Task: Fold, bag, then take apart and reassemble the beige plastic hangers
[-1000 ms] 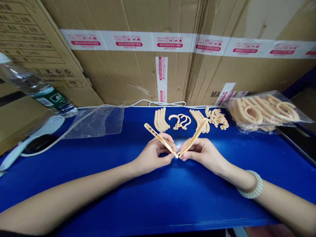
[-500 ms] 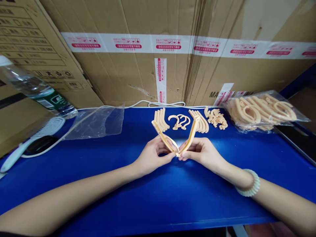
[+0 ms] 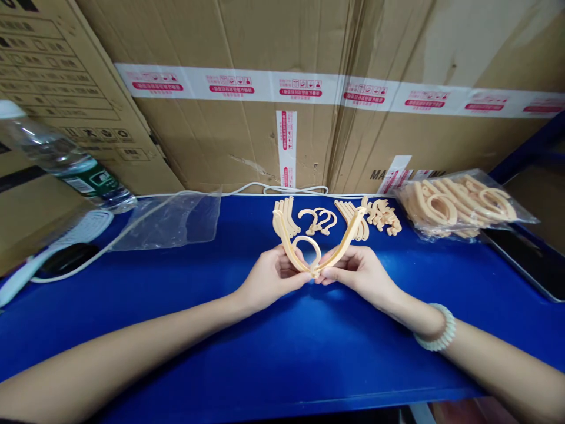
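Between my hands is a beige plastic folding hanger (image 3: 345, 242), its two arms raised in a V and its curved hook (image 3: 316, 249) standing between them. My left hand (image 3: 276, 274) pinches the left arm close to the centre joint. On the other side, my right hand (image 3: 355, 272) pinches the right arm near the same joint. The fingertips partly cover the joint. Behind the hanger lie loose hooks (image 3: 308, 213), a row of hanger arms (image 3: 289, 207) at left, another row of arms (image 3: 362, 231) at right, and a pile of small connector pieces (image 3: 383, 215).
A clear bag of hanger parts (image 3: 459, 203) lies at right, beside a dark flat device (image 3: 525, 262). At left are an empty plastic bag (image 3: 172, 221), a hairbrush (image 3: 83, 227) and a leaning water bottle (image 3: 70, 159). Cardboard boxes (image 3: 220, 135) stand behind the blue table (image 3: 212, 365).
The hanger has turned in my hands, so its left arm stands steeper and its hook now shows as a wide curve. Both hands keep their grip; the view has shifted slightly.
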A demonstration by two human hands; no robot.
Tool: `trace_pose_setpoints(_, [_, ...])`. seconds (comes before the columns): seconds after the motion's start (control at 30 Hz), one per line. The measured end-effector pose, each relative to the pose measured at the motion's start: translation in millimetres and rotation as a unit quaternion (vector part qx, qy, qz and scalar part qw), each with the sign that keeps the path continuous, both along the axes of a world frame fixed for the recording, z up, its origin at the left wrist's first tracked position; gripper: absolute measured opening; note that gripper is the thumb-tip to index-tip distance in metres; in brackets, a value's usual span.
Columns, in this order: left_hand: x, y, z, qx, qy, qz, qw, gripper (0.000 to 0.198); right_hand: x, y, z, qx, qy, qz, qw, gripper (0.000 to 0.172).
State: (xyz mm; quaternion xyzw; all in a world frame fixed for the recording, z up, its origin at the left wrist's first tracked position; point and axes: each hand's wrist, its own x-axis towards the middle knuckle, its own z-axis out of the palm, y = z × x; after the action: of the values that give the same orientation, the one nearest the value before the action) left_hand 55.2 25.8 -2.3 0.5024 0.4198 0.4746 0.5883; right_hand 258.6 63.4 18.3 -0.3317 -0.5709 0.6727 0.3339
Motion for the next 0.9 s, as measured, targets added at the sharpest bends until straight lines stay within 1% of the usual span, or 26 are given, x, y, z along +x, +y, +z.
trace_pose_setpoints(0.17, [-1, 1, -0.1, 0.012, 0.004, -0.004, 1.000, 0.032, 0, -1, -1.3, -0.027, 0.019, 0.012, 0.999, 0.030])
trace_pose_setpoints(0.3, [-3, 4, 0.4, 0.010, -0.001, -0.007, 1.000, 0.033, 3, 1, -0.9, -0.045, 0.018, 0.031, 0.998, 0.027])
trace_pose_setpoints(0.47, [-5, 5, -2.3, 0.011, -0.017, -0.027, 0.999, 0.036, 4, 3, 1.4, -0.031, 0.007, 0.046, 0.998, 0.024])
trace_pose_setpoints(0.63, [-5, 5, -4.0, 0.017, -0.040, -0.039, 0.998, 0.037, 2, 1, 1.1, -0.032, -0.001, 0.058, 0.998, 0.028])
trace_pose_setpoints(0.8, [-8, 6, -2.9, 0.019, -0.047, -0.043, 0.998, 0.037, 0, 0, 2.8, -0.035, -0.007, 0.049, 0.998, 0.028])
trace_pose_setpoints(0.9, [-10, 8, -2.2, 0.008, -0.070, -0.045, 0.997, 0.036, 0, 0, 3.4, -0.027, -0.003, 0.045, 0.999, 0.026])
